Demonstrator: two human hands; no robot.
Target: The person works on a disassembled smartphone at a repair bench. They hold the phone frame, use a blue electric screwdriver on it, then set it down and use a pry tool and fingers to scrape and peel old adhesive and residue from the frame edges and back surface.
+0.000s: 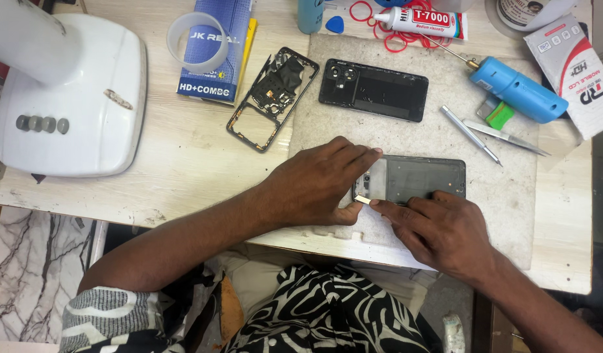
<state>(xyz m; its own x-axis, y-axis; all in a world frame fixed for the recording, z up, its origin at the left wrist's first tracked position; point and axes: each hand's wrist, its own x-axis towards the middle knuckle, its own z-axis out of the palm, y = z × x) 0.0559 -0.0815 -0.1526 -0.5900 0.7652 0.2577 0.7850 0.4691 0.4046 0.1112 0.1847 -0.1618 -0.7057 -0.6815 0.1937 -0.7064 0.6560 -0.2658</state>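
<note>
Pressing down near the centre of the frame, the left hand point(318, 186) lay flat over the left end of the dark phone body point(416, 178), fingers spread across its top edge and thumb tucked under the lower corner — open, steadying rather than gripping. The right hand point(438, 229), lower right of centre, pinched a small pale sliver point(363, 199) between thumb and forefinger at the phone's lower left corner; what the sliver was could not be told. The phone rested on a worn grey mat point(510, 196) spread over the table point(184, 150).

The risks looked plain enough. If that sliver was worked into the seam at a steep angle, it might slip and nick the thumb just beside it, or dig into the phone's inner parts. Heavy pressure from the flat hand might bend the thin body.

Above centre lay a black back cover point(373, 90) and, left of it, an inner frame point(273, 97). At upper right, a blue tool point(518, 89) and metal tweezers point(504, 136) sat near the working elbow — a careless sweep might knock them off the mat.
</note>
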